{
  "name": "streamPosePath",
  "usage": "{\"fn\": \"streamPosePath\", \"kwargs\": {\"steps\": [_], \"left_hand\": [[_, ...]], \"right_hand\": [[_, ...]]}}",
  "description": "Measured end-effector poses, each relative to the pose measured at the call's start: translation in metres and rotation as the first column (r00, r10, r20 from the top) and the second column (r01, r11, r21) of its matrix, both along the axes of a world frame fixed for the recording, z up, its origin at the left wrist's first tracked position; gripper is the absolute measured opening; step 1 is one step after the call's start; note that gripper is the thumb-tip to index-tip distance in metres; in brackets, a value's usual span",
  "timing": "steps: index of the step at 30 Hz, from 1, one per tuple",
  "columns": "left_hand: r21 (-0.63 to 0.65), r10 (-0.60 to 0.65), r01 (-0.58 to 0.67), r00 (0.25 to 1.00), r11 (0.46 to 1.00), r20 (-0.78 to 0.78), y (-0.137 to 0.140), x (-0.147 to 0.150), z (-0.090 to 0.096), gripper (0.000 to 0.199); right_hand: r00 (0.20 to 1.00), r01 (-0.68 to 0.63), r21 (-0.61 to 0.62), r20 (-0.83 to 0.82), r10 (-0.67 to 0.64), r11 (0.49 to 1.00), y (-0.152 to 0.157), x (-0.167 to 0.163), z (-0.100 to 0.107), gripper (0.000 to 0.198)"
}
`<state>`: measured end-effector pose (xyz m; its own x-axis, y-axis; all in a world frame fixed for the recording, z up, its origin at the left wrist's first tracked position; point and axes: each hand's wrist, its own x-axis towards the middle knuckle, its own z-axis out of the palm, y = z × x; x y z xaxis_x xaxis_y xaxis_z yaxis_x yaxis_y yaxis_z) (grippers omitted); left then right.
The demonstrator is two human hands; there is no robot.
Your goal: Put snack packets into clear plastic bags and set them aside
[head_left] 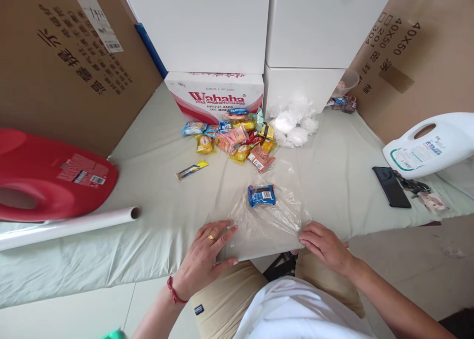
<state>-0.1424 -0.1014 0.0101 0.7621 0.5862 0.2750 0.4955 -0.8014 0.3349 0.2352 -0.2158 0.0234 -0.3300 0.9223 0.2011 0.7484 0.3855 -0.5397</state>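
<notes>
- Straightening or opening the bag (279, 225) seems to be the step in hand, judging by the left hand (211, 250) and right hand (324, 244) set at its two sides, near the front edge of the table (333, 181)
- Left hand: fingers loosely spread, thumb well apart from them, fingertips at the bag's left edge; it does not look clamped on anything
- Right hand: fingers drawn together at the bag's right edge, where creases in the film run toward them; the thumb is hidden, so I cannot tell whether they pinch it
- Blue snack (261, 196): between the hands and the snack pile (239, 134), amid the clear film; inside, on top or underneath, I cannot tell
- Yellow stick (192, 169): alone, left of the bag
- Next move probably calls for a sure fingertip hold on the film at both sides; film this thin could cling or slip, so lifting one layer may need care
</notes>
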Motion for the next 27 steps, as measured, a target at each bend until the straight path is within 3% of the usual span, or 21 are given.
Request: {"fn": "streamPosePath", "kwargs": {"steps": [5,10,16,23,27], "left_hand": [[-0.043,0.048,-0.047,0.998,0.998,0.029,-0.001,0.0,0.005,0.062],[0.059,0.044,-0.044,0.999,0.997,0.0,0.002,0.012,0.007,0.045],[0.127,0.132,-0.142,0.988,0.982,0.086,0.007,0.01,-0.001,0.023],[0.138,0.122,-0.147,0.978,0.98,0.172,-0.027,0.001,0.008,0.021],[0.149,0.179,-0.221,0.951,0.964,0.251,-0.044,0.004,0.011,0.028]], "right_hand": [[0.998,0.042,-0.003,-0.042,-0.042,0.999,0.003,0.004,0.008,0.019],[0.997,0.043,0.06,-0.06,-0.039,0.997,0.012,0.008,0.016,0.013],[0.995,-0.051,-0.009,-0.084,0.05,0.999,0.017,0.019,0.018,0.014],[0.988,-0.117,-0.076,-0.114,0.108,0.99,0.003,0.026,0.02,0.016],[0.982,-0.11,-0.038,-0.157,0.103,0.993,0.014,0.029,0.032,0.014]]}}
